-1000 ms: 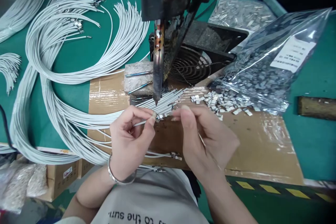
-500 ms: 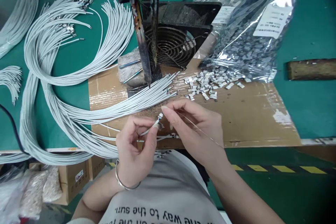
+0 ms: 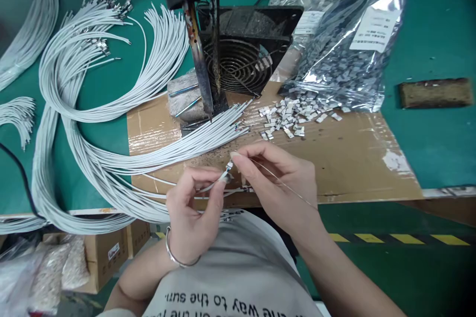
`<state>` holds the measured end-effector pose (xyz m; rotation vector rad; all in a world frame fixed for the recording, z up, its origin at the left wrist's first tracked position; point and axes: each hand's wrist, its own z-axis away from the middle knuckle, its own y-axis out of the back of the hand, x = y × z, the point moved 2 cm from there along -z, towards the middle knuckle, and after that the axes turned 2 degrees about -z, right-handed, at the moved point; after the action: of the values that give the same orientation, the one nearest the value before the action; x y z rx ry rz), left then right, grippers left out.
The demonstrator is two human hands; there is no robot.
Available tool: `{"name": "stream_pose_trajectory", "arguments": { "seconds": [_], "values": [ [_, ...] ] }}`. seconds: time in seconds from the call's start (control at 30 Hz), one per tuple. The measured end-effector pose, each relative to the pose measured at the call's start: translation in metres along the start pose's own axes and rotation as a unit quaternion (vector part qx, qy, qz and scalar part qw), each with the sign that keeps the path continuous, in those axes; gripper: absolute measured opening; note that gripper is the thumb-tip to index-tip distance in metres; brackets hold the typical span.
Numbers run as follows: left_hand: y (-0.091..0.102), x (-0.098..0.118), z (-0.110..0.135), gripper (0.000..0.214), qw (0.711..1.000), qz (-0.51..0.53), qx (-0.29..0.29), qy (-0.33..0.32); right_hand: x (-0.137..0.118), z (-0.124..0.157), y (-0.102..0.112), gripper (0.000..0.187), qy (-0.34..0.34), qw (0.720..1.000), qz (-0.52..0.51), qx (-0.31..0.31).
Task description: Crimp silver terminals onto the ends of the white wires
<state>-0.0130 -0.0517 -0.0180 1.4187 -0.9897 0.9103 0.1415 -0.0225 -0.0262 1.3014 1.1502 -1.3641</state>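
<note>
The left hand point(image 3: 196, 215) pinches a white wire point(image 3: 224, 175) between closed fingers point(image 3: 214, 200); facing it, the right hand point(image 3: 284, 195) tightly pinches a thin silver thread point(image 3: 278, 179).

Even, fairly bright light seemed to fall from above onto the green desk point(image 3: 439, 49). Hard glare whitened the clear bag point(image 3: 345, 59) at two o'clock; softer sheen streaked the cardboard point(image 3: 334, 163) at nine. The floor point(image 3: 372, 272) at five o'clock lay dim. Lettering point(image 3: 211, 299) at six was legible, but the tiny connector point(image 3: 229, 164) near centre looked soft.
</note>
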Motion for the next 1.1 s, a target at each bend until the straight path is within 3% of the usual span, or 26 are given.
{"name": "stream_pose_trajectory", "arguments": {
  "seconds": [0.13,0.23,0.33,0.37,0.43,0.5,0.6,0.67,0.8,1.0,1.1],
  "values": [
    [0.014,-0.013,-0.003,0.008,0.980,-0.175,-0.023,-0.096,0.006,0.004,0.009,0.018,-0.011,0.999,0.027,0.037],
    [0.035,-0.026,0.005,0.008,0.963,-0.255,-0.011,-0.090,0.014,0.006,0.030,0.011,-0.014,0.998,0.001,0.067],
    [0.055,-0.032,0.023,0.011,0.955,-0.273,-0.039,-0.109,0.022,0.002,0.062,0.045,-0.008,0.987,-0.115,0.115],
    [0.061,-0.033,0.029,0.014,0.954,-0.274,-0.049,-0.110,0.025,-0.001,0.073,0.046,-0.025,0.986,-0.111,0.125],
    [0.069,-0.034,0.040,0.018,0.958,-0.267,-0.062,-0.082,0.028,-0.009,0.092,0.050,-0.028,0.979,-0.071,0.186],
    [0.074,-0.037,0.045,0.028,0.970,-0.243,-0.025,-0.012,0.031,-0.016,0.102,0.051,-0.027,0.968,-0.015,0.248],
    [0.079,-0.042,0.042,0.048,0.969,-0.224,0.064,0.079,0.031,-0.023,0.100,0.054,0.002,0.954,0.062,0.293],
    [0.079,-0.044,0.035,0.052,0.962,-0.248,0.070,0.092,0.032,-0.023,0.092,0.057,0.019,0.958,0.082,0.276],
    [0.074,-0.043,0.020,0.051,0.943,-0.326,0.043,0.045,0.033,-0.021,0.080,0.052,0.045,0.969,0.076,0.229],
    [0.066,-0.037,0.001,0.008,0.928,-0.368,-0.030,-0.043,0.032,-0.020,0.079,0.047,0.056,0.971,0.076,0.218],
    [0.062,-0.035,-0.005,0.010,0.924,-0.361,-0.079,-0.101,0.032,-0.019,0.080,0.046,0.050,0.973,0.069,0.213]
  ]
}}
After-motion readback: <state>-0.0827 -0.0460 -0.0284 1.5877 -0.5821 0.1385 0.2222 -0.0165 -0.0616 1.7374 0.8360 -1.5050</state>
